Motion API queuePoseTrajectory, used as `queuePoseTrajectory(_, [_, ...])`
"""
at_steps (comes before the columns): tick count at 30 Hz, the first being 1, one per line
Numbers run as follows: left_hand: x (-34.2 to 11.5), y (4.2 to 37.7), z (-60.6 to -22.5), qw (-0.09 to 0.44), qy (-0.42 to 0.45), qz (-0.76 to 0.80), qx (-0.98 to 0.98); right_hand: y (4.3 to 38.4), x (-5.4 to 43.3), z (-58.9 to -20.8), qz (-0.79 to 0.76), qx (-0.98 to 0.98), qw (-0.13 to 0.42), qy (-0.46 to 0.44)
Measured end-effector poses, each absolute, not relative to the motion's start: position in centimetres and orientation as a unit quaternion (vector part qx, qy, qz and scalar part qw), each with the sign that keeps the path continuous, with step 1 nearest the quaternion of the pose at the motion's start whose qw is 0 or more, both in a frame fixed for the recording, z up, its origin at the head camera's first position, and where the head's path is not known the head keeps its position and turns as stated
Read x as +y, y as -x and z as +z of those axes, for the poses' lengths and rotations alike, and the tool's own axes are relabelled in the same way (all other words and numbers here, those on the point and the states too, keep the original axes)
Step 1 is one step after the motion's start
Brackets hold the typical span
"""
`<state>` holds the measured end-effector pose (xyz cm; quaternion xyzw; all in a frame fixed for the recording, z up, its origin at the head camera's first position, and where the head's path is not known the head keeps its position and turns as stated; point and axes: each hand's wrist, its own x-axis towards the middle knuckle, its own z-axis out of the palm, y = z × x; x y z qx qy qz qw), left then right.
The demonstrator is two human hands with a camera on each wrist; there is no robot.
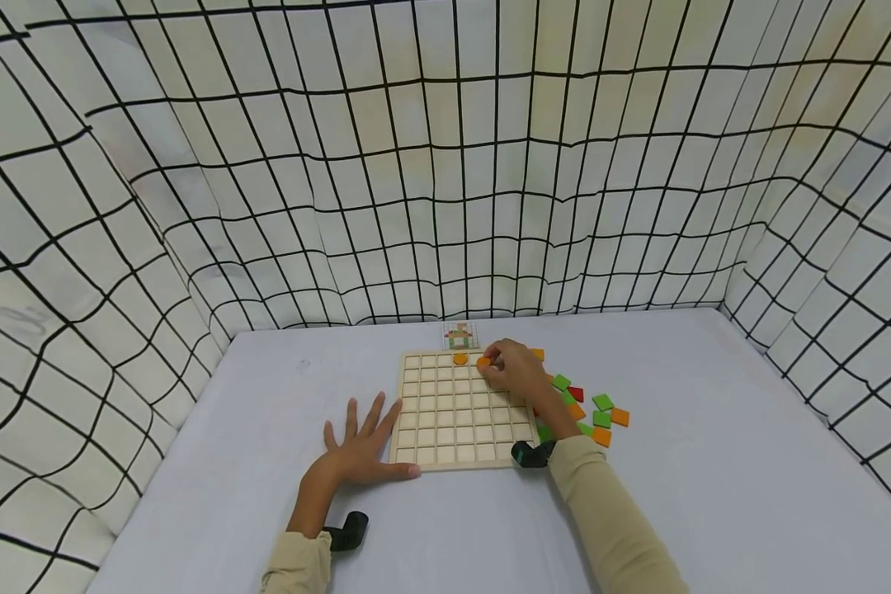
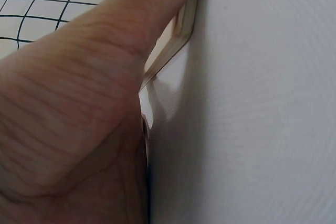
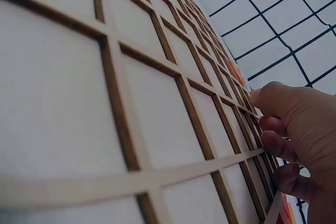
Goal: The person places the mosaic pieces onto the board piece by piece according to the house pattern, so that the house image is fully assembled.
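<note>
A wooden grid board with square cells lies flat on the table. My right hand pinches an orange tile over the far row of the board. Left of it, another orange tile sits in a far-row cell. My left hand is spread at the board's near left corner, its thumb and fingers touching the edges. In the right wrist view, the curled fingers of the right hand are at the far side of the grid; the held tile is mostly hidden there.
Loose green tiles, orange tiles and a red tile lie right of the board, partly behind the right forearm. A small pattern card lies beyond the far edge. Netting over white cloth surrounds the table.
</note>
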<state>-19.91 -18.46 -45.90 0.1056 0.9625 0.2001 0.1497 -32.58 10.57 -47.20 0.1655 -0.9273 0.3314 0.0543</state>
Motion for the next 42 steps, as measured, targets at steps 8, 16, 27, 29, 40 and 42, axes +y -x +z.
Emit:
queuePoseTrajectory(8, [-18.3, 19.6, -45.5, 0.155, -0.101, 0.192, 0.964, 32.8, 10.1, -47.5, 0.311, -0.933, 0.082, -0.163])
queuePoseTrajectory(16, [-18.4, 19.6, -45.2, 0.154, -0.102, 0.198, 0.963, 33.1, 9.7, -47.5, 0.295, -0.938, 0.089, -0.156])
queuePoseTrajectory(27, [-18.6, 19.6, -45.9, 0.152, -0.1, 0.191, 0.965, 33.6, 9.1, -48.0, 0.279, -0.948, 0.075, -0.134])
queuePoseTrajectory(29, [-18.5, 19.6, -45.9, 0.152, -0.101, 0.192, 0.964, 33.5, 9.0, -48.0, 0.279, -0.949, 0.075, -0.129])
queuePoseTrajectory(40, [-18.4, 19.7, -45.8, 0.148, -0.099, 0.184, 0.967, 33.6, 9.1, -47.5, 0.287, -0.95, 0.061, -0.11])
queuePoseTrajectory(42, [-18.4, 19.8, -45.8, 0.147, -0.099, 0.183, 0.967, 33.6, 9.1, -47.4, 0.292, -0.948, 0.059, -0.109])
